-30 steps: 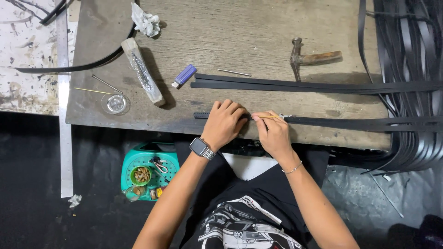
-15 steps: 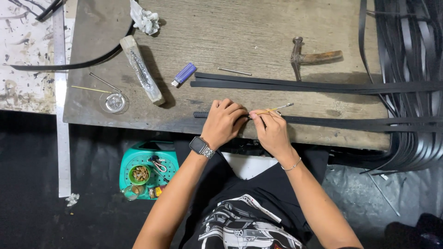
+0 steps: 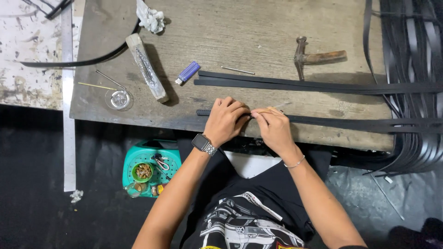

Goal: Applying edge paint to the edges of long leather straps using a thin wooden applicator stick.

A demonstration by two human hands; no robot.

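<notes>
Two hands on one long black strip (image 3: 350, 123), laid flat along the near edge of the desk (image 3: 258, 32) and running off to the right into a hanging bundle of similar strips (image 3: 415, 55). Judged thin, light and limp, likely smooth and a little slippery; apt to sag or twist if lifted far from a hold, so best pinched flat near the working point, thumb above and fingers below. Left hand (image 3: 225, 121) curled over the strip close to its left end, grip narrow and pressing it down, only a short stub (image 3: 202, 112) showing beyond the knuckles. Right hand (image 3: 274, 128) just beside, fingertips meeting the left at the strip, grip narrow too, pinching the strip along with a small pale sliver (image 3: 279, 107), too small to identify. Strip thus directly beneath both grips, most of its length free to the right. Farther back, a pair of similar black strips (image 3: 286, 84) lying parallel, a thin metal pin (image 3: 237, 70), a hammer (image 3: 318, 57), a blue lighter (image 3: 188, 72), a long pale block (image 3: 146, 67), a small round tin (image 3: 120, 98) and a crumpled rag (image 3: 150, 18). Below the desk, a teal tray (image 3: 138, 159) of small items on the floor.
</notes>
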